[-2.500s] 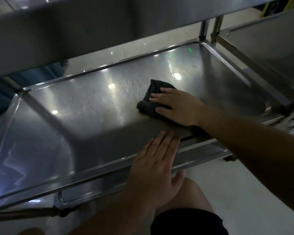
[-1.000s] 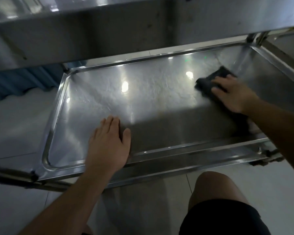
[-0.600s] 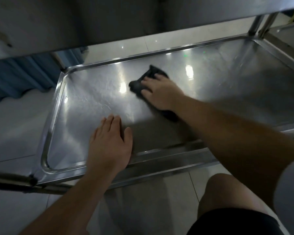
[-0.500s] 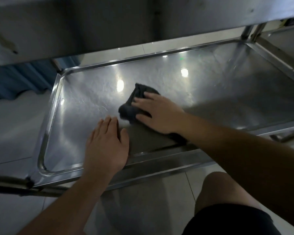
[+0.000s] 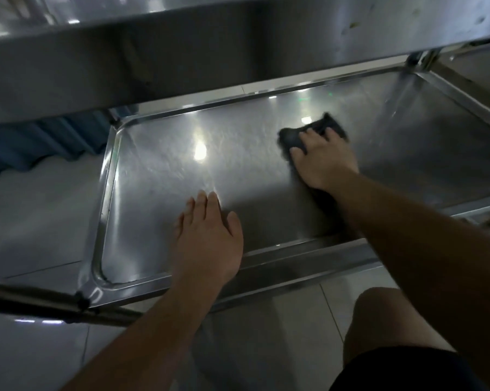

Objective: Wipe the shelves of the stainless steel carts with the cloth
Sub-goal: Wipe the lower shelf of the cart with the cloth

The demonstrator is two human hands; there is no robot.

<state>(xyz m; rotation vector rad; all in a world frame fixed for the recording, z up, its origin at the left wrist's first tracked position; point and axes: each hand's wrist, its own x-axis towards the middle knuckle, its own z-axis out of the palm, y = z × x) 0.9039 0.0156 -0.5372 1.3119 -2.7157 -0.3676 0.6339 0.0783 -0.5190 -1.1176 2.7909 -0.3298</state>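
- Steel everywhere: the lower shelf (image 5: 238,153) is a shallow tray with a raised rim, and it holds only the dark cloth (image 5: 313,132) and your two hands.
- Your right hand (image 5: 321,160) presses the cloth flat on the far right-of-middle part of the shelf; its fingers (image 5: 308,135) lie straight and a little apart on top, not curled round it.
- Your left hand (image 5: 209,235) rests flat near the front rim, fingers straight and close together, holding nothing.
- The cloth can slip out from under your flat fingers on a fast stroke, since nothing pinches it.
- The upper shelf (image 5: 181,52) hangs low above; your head or arm may strike it, I think.
- Corners and rim may stay unwiped.
- Leaning on the left hand may roll the cart.
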